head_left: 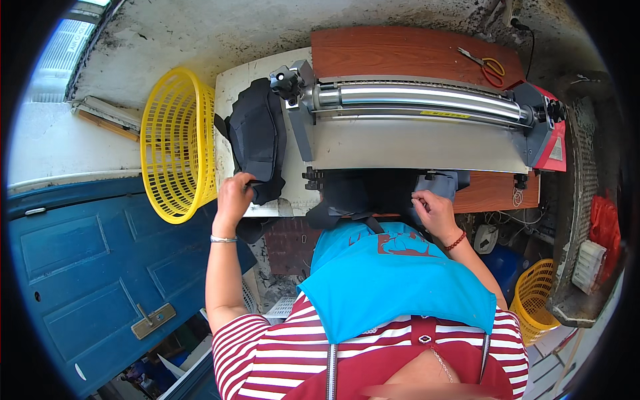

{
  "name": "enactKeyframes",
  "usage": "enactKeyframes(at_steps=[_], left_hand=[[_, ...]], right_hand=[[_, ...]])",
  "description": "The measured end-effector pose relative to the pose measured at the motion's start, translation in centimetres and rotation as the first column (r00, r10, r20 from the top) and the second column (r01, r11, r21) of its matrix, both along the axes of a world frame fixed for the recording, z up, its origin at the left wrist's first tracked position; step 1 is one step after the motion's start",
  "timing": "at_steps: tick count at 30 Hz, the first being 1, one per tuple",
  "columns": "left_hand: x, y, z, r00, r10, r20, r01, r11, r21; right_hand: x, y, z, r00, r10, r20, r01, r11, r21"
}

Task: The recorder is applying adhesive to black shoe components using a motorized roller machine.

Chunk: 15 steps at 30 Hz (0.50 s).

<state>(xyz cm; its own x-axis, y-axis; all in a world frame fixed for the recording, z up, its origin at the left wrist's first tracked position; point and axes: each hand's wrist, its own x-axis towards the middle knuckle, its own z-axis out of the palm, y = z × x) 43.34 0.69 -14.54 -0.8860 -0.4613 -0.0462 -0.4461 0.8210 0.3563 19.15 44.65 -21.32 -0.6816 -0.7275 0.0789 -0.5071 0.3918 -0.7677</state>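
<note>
Left of the silver metal roller machine (420, 100), a stack of flat, black, cloth-like pieces (257, 137) lies on the cream-topped table (233, 72); the left hand's (235, 197) bent fingers meet its lower edge, the right hand (435, 212) curls near a grey-blue piece (459, 183), and I can't tell whether either pinches anything
</note>
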Motion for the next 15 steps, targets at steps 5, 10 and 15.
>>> enactKeyframes(at_steps=[5,10,15], left_hand=[[1.0,-0.2,-2.0,0.989,0.139,0.050,-0.148,0.922,0.359],[-0.2,-7.6,-7.0,0.776,0.577,-0.256,-0.433,0.781,0.449],[-0.5,-12.9,-14.6,0.723,0.686,-0.088,-0.651,0.718,0.247]], right_hand=[[0.1,-0.4,0.2,0.997,0.065,-0.045,-0.064,0.997,0.034],[0.4,-0.7,-0.1,0.998,0.058,-0.018,-0.056,0.996,0.062],[0.8,-1.5,0.8,0.996,0.087,-0.009,-0.086,0.994,0.074]])
